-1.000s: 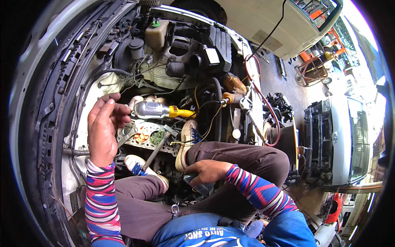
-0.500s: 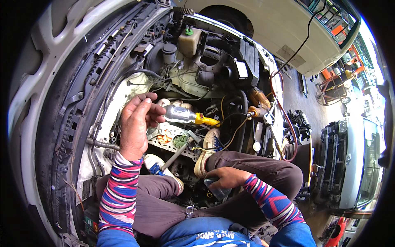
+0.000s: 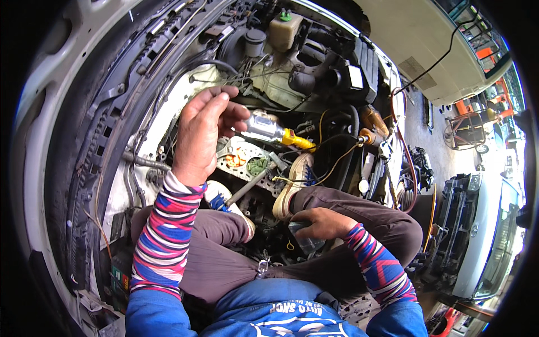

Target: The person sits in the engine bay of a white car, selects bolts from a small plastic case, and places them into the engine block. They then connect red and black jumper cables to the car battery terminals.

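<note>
My left hand (image 3: 205, 132) is raised over the engine bay, its fingers curled and the thumb against the index finger; whatever is between them is too small to make out. Just beyond its fingertips lies a work light (image 3: 272, 128) with a silver head and yellow handle. My right hand (image 3: 325, 224) is low between my knees, closed around a translucent greyish plastic container (image 3: 309, 242). Between my shoes is a hammer-shaped tool (image 3: 252, 183), slanting across the edge of a metal engine face (image 3: 230, 149) with holes. Orange material (image 3: 237, 159) and green material (image 3: 257, 167) fill two openings.
I sit inside the engine bay, one white shoe (image 3: 295, 182) beside the engine. An amber-handled tool (image 3: 368, 136) and a red hose (image 3: 400, 140) are along the right fender. A white reservoir (image 3: 283, 31) stands at the far side; another vehicle (image 3: 477, 241) is at right.
The view has tilted, so the whole scene sits higher and further right. Both hands keep nearly the same poses and places over the engine bay.
</note>
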A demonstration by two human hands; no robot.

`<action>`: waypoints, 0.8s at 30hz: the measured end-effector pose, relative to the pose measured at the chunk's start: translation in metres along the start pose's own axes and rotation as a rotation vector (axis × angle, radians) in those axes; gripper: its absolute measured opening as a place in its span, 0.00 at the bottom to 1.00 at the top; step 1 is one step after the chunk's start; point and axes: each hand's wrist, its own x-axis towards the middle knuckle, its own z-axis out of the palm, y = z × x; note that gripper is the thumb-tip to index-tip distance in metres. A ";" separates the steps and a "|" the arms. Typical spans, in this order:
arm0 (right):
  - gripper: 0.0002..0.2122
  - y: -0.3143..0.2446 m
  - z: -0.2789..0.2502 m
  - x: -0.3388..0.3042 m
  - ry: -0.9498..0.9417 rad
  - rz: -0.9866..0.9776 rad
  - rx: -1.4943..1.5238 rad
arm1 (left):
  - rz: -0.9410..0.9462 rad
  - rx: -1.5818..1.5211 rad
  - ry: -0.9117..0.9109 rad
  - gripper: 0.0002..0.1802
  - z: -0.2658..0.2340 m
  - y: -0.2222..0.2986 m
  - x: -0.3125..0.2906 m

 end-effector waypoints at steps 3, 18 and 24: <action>0.25 -0.004 -0.001 -0.001 -0.029 0.011 -0.023 | -0.016 -0.017 0.005 0.12 0.000 0.003 -0.001; 0.23 -0.009 -0.006 0.003 -0.097 0.114 0.193 | 0.096 1.185 -0.660 0.08 -0.001 0.005 -0.047; 0.22 -0.008 -0.022 0.008 -0.056 0.139 0.279 | -0.216 1.162 -0.984 0.13 0.007 -0.036 -0.043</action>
